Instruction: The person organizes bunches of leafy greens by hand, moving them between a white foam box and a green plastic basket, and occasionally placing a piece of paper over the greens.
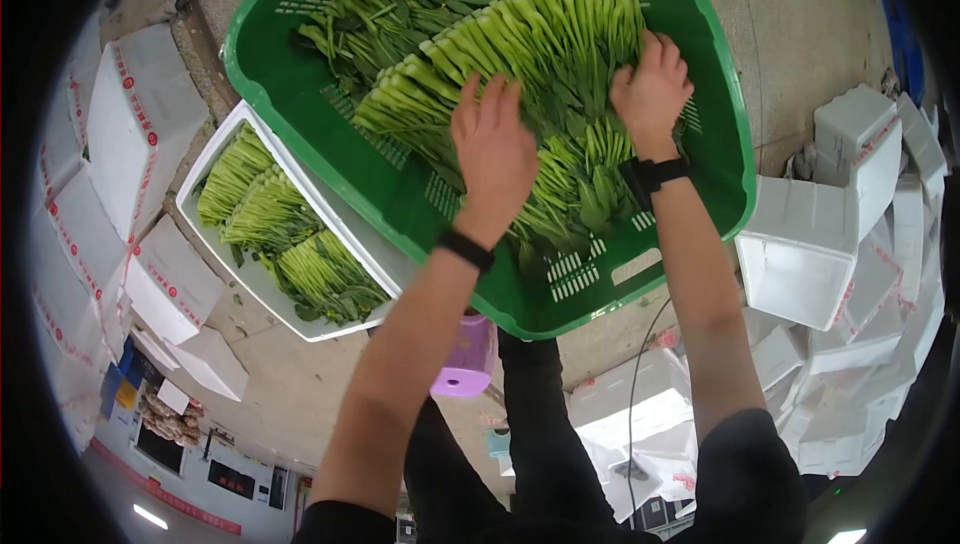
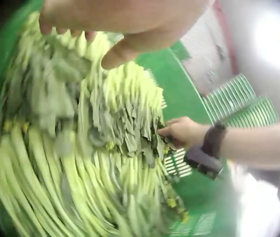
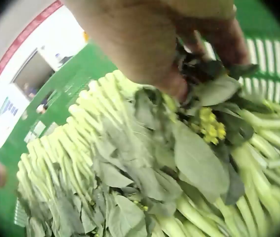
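Note:
Rows of choy sum (image 1: 540, 29), pale green stems with dark leaves and small yellow flowers, fill a green plastic basket (image 1: 718, 169). My left hand (image 1: 495, 159) is over the left part of the front row, fingers extended and holding nothing. At the row's right end, my right hand (image 1: 655, 94) has its fingers curled round choy sum leaves (image 3: 214, 91) in the right wrist view. Another layer of choy sum stems (image 2: 51, 182) lies nearer me in the left wrist view. Both wrists wear black bands.
A white foam box (image 1: 350, 239) holding bundled choy sum (image 1: 265, 209) stands left of the basket. White foam boxes are stacked at the left (image 1: 150, 114), and more foam boxes (image 1: 790, 214) pile up at the right. Below the basket is a purple stool (image 1: 467, 359). A thin cable (image 1: 637, 384) hangs nearby.

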